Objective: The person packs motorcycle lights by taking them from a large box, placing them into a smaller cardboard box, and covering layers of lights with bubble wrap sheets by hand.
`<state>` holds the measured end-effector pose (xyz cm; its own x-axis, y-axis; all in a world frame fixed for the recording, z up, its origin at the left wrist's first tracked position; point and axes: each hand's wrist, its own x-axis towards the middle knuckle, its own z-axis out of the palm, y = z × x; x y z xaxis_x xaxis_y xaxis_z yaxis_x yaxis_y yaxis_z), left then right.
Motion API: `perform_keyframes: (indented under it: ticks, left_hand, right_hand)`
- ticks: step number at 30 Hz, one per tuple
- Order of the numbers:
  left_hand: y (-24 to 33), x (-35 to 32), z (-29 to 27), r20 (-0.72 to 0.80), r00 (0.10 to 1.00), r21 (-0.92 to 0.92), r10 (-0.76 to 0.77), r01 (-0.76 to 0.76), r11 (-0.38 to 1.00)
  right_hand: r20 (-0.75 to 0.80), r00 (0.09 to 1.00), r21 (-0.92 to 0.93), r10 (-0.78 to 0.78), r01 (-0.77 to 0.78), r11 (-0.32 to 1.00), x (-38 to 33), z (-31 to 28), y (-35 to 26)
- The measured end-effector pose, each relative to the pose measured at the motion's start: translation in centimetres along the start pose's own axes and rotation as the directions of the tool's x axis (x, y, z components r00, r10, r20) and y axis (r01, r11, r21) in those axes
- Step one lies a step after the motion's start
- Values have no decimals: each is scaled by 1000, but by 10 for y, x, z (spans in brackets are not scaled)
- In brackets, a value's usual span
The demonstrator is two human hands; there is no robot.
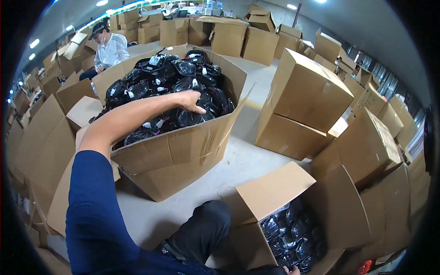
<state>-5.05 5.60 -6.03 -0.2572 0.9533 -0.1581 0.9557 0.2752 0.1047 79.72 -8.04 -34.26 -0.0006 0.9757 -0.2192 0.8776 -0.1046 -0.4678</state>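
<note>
My left arm stretches across the rim of a large open cardboard box (169, 149) heaped with black parts in clear plastic, several with white connectors. On top of the heap, my left hand (189, 101) has its fingers curled down and its thumb bent, closed on a black plastic-wrapped part (195, 118); its outline is partly hidden. At the lower edge of the view, only some fingers of my right hand (291, 270) show. They are beside black wrapped parts (293, 233) lying in rows in a smaller open box (275, 190); their grip is cut off by the picture's edge.
Two stacked cardboard boxes (311, 91) stand to the right on the grey floor (206, 181). More cartons (366, 142) crowd the right side, and others (43, 151) line the left. A person in a white top (110, 49) is beyond the large box. My knee (206, 224) is between the boxes.
</note>
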Motion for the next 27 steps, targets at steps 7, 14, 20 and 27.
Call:
perform_keyframes:
  ticks: [7,14,20,27]
  left_hand:
    - [9,-45,-6,20,966,-117,257,-253,960]
    - [11,-76,-41,-294,947,-671,132,-303,677]
    - [91,-96,-125,-503,833,-822,230,-543,171]
    - [344,-147,-25,-323,762,-909,561,-415,40]
  right_hand:
    - [4,1000,-11,21,-21,1000,-1,2,0]
    - [64,993,-172,-95,105,979,10,-8,1]
    - [-184,965,151,-187,216,965,15,-58,-106]
    - [-354,815,872,-459,465,154,-5,-140,-305]
